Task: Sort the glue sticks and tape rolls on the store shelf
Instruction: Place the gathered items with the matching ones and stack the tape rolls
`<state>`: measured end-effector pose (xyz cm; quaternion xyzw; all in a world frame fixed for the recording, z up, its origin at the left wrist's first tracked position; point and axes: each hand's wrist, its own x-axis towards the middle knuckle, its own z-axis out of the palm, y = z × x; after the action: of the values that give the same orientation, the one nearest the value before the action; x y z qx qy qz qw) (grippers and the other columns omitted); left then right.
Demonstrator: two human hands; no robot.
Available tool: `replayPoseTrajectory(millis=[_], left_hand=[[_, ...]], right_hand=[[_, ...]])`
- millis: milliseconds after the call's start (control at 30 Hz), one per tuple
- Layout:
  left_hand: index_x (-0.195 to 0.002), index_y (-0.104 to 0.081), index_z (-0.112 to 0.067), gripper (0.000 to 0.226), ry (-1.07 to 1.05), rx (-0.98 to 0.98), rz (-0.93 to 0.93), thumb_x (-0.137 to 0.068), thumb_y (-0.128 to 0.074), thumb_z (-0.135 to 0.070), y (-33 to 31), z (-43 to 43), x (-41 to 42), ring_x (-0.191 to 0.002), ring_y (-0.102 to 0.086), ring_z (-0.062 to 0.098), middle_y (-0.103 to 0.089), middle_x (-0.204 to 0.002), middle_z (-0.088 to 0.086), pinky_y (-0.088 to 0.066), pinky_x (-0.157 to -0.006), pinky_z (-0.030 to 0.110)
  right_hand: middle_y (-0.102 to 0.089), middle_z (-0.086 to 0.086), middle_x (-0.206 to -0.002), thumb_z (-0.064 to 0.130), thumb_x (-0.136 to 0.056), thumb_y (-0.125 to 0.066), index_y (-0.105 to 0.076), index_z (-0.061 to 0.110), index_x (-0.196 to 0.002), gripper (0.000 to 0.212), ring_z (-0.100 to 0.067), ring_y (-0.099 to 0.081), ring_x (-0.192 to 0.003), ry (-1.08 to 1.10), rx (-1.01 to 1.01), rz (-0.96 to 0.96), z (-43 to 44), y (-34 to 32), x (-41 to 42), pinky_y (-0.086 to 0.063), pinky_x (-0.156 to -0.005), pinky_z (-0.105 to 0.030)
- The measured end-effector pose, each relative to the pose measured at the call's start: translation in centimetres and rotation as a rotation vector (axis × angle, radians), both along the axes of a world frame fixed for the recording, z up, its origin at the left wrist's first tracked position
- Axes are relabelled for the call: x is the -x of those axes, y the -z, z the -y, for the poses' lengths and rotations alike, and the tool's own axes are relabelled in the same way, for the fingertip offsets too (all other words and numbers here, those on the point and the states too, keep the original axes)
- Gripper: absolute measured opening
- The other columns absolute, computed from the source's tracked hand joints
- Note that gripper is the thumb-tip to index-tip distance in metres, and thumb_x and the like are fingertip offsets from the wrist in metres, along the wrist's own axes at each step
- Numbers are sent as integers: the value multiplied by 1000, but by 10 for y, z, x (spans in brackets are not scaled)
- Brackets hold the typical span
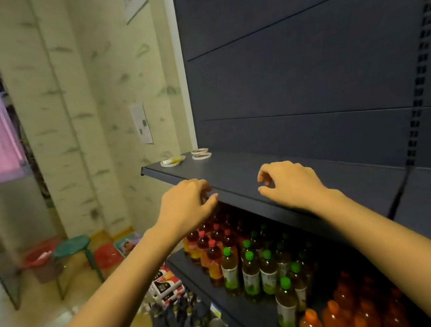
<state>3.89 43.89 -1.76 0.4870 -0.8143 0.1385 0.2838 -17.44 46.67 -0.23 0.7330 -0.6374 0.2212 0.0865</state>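
In the head view, the shelf (237,171) is nearly bare. 3 tape rolls (201,154) lie flat at its far left end, well apart from the hands. 1 wider white roll sits by the front corner with a yellowish bit on it that I cannot make out. The other 2 are close to the back panel, touching or partly stacked; I cannot tell which. I count 0 glue sticks, either on this shelf or in the hands. A pale thing at the right edge of the picture, on the next shelf section, is cut off and too unclear to name. The left hand (187,205) hovers at the shelf's front lip, fingers loosely curled and gripping nothing. The right hand (291,183) hangs over the shelf near the lip, thumb and forefinger bent with a gap between them, and it too has nothing in it. Whether either hand touches the shelf I cannot tell. As I judge it, the rolls are already gathered in 1 spot, so the tape part looks mostly done. The glue sticks have yet to appear here, so that part is still to do. On the lower shelf stand many bottles (251,274) with red, green and orange caps, too overlapped to count.
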Motion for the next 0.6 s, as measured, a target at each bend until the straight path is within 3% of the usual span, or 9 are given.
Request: replayPoseTrajectory(millis=[200,600], left_hand=[[-101,-63,-19,31,-52,-36,-39,-89,-47,-43,10,73,-47,-89,-59,15,-67,-100,-4,-45,-67,29],[-104,-64,-23,30,-159,-17,-50,-90,-47,-43,15,250,-107,-89,-58,11,-66,-100,-8,-40,-63,23]], right_hand=[[-62,6,-105,34,-89,-52,-57,25,-107,21,-18,-58,-97,-13,-59,-23,81,3,-44,-41,-73,-29],[-62,1,-110,31,-91,-51,-59,24,-107,19,-21,-59,-100,-14,-121,-63,289,0,-92,-47,-80,-34]])
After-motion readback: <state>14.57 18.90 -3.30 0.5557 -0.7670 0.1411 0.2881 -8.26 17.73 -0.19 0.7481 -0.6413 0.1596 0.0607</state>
